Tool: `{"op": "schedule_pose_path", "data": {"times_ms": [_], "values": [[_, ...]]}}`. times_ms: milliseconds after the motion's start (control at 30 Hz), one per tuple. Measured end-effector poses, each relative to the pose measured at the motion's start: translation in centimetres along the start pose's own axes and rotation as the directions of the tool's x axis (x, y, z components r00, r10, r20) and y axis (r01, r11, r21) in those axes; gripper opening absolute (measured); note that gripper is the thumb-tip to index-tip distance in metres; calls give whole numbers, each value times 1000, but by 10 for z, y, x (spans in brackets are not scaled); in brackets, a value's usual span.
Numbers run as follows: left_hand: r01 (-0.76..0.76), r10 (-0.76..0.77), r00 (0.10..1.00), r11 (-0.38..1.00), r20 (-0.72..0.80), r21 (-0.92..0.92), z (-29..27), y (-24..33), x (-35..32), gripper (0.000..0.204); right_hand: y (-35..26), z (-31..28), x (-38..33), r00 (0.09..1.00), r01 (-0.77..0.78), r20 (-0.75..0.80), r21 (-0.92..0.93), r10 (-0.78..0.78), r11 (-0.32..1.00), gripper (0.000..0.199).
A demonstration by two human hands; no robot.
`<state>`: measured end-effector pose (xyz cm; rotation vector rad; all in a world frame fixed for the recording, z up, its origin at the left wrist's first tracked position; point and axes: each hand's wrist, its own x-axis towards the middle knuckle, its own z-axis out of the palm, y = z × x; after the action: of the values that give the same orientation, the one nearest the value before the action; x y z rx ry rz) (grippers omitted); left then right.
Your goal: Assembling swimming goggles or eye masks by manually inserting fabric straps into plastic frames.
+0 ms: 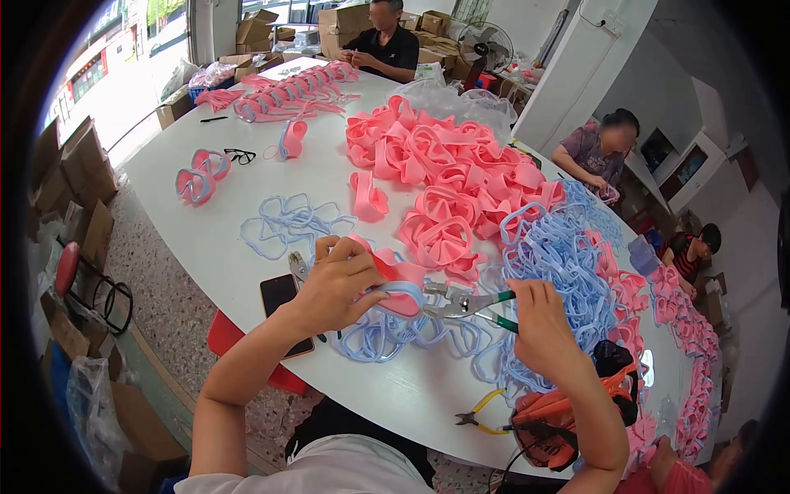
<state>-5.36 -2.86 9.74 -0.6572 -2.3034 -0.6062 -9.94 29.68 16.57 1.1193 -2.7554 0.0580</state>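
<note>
My left hand is closed on a pink soft mask piece with a light-blue frame strip along its edge. In my right hand is a pair of pliers with green handles, spread a little apart. Its metal jaws are at the right end of the mask piece; whether they grip the edge is too small to tell. Beneath and around both hands lie loose light-blue frame rings. A phone lies partly under my left forearm, beside a second tool mostly hidden by that hand.
A heap of pink pieces and a pile of blue rings cover the table's middle and right. Yellow-handled cutters and an orange bag sit near my right arm. Eyeglasses and assembled masks lie left. Several people sit around.
</note>
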Motion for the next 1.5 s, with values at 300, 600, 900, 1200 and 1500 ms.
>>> {"op": "schedule_pose_path", "data": {"times_ms": [300,600,900,1200,1500], "values": [[-35,34,999,999,6,30,0,8,5,21,-4,-12,5,998,55,7,-172,-55,984,45],[-70,71,998,989,0,130,5,8,9,19,-10,-13,8,999,-24,29,-281,33,959,28],[-59,61,998,994,-15,94,7,12,10,19,-6,-22,5,999,38,44,-274,-27,961,40],[-63,69,997,983,-31,170,8,15,11,14,-14,-17,9,1000,-23,-11,-377,20,926,15],[27,-17,997,989,-73,147,4,13,12,19,-15,-17,3,999,-40,-24,-251,35,967,27]]}}
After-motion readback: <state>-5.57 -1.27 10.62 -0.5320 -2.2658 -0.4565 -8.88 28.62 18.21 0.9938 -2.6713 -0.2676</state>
